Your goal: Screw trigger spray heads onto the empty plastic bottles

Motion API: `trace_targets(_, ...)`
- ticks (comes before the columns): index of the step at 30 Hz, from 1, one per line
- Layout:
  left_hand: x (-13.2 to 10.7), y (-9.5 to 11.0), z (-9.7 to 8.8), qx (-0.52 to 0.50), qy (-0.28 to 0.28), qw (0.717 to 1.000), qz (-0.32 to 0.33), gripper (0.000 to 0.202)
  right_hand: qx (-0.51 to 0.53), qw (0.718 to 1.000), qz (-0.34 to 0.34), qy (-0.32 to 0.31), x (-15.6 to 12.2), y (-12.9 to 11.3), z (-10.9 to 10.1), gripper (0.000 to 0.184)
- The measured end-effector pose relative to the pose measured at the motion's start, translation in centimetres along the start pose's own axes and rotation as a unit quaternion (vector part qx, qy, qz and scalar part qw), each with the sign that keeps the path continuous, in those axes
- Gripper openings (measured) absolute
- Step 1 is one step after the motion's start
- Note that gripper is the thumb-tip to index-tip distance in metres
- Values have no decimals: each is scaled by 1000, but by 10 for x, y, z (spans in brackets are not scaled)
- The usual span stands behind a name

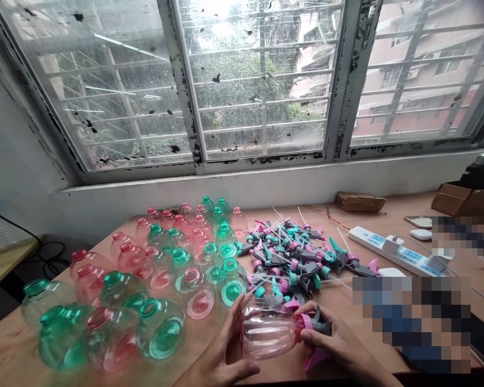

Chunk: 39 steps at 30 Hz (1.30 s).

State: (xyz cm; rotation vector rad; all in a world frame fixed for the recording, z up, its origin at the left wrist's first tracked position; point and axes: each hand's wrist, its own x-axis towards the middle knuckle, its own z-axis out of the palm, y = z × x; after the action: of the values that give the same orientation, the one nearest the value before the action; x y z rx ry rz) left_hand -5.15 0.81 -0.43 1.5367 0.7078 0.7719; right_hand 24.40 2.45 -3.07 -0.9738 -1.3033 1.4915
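Note:
A clear pink spray bottle (268,330) lies tilted on its side between my two hands near the table's front edge. My left hand (236,346) is wrapped round its base end. At the neck, the fingers of my right hand (326,336) pinch the pink collar of a grey and pink trigger sprayer (306,321), which sits on the bottle's mouth. How tightly the collar is seated cannot be seen. Just beyond lies a heap of loose trigger sprayers (294,258) with white tubes. Open green bottles (160,328) and pink bottles (111,338) stand to the left.
A white power strip (399,251) with plugged-in chargers lies at the right. Farther back are a brown package (360,202) and an open cardboard box (465,198). The wooden table (210,355) meets a wall under barred windows. A blurred patch covers the right front.

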Motion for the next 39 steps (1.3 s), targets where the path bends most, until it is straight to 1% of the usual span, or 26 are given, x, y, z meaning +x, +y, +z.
trace_targets(5, 1, 2, -2, 101, 6, 995, 15, 94, 8, 1000, 3, 3, 0, -2, 0, 45)
trace_targets(7, 1, 2, -2, 124, 8, 992, 17, 93, 8, 1000, 4, 3, -1, -3, 1, 45)
trace_targets(9, -1, 1, -1, 109, 5, 994, 14, 100, 7, 1000, 5, 1, -1, -3, 1, 44)
trace_targets(11, -1, 2, 0, 58, 1, 998, 9, 102, 6, 1000, 4, -1, -1, -3, 2, 43)
trace_targets(14, 0, 2, 2, -2, -6, 1000, 12, 95, 5, 1000, 2, -2, -1, 0, 2, 44)
trace_targets(15, 0, 2, 2, -2, -8, 1000, 22, 93, 4, 1000, 2, 0, -1, 1, 1, 44)
trace_targets(19, 1, 1, 0, 59, -6, 997, 55, 78, 1, 1000, 10, 7, -1, 0, 1, 46)
trace_targets(20, 0, 1, -1, 71, -9, 996, 52, 79, 1, 1000, 12, 5, -2, -1, 2, 47)
trace_targets(23, -1, 0, -3, 49, -18, 998, 43, 103, 2, 1000, 24, 2, -3, -5, 3, 51)
trace_targets(25, -1, -1, -4, 18, -18, 999, 38, 107, 2, 999, 37, 0, -3, -7, 5, 53)
trace_targets(27, -2, -2, -4, 12, -20, 999, 40, 98, 1, 999, 47, 0, -3, -8, 6, 53)
trace_targets(31, -3, -3, -4, 92, -11, 994, 54, 76, -2, 999, 42, 3, -3, -9, 6, 53)
trace_targets(32, -3, -3, -4, 95, -12, 994, 53, 77, -1, 999, 39, 3, -3, -8, 5, 53)
trace_targets(33, -3, -3, -4, 92, -13, 994, 52, 83, 1, 999, 35, 4, -2, -7, 5, 53)
trace_targets(36, -2, -3, -4, 52, -13, 997, 49, 117, 8, 1000, 22, 8, -2, -4, 3, 52)
trace_targets(37, -2, -4, -3, 37, -8, 998, 41, 122, 11, 1000, 19, 8, -2, -3, 3, 51)
trace_targets(38, -1, -3, -3, 22, -1, 999, 30, 119, 14, 1000, 16, 6, -2, -2, 2, 50)
trace_targets(39, -1, -3, -2, 9, 7, 1000, 17, 111, 16, 1000, 16, 5, -2, -2, 2, 49)
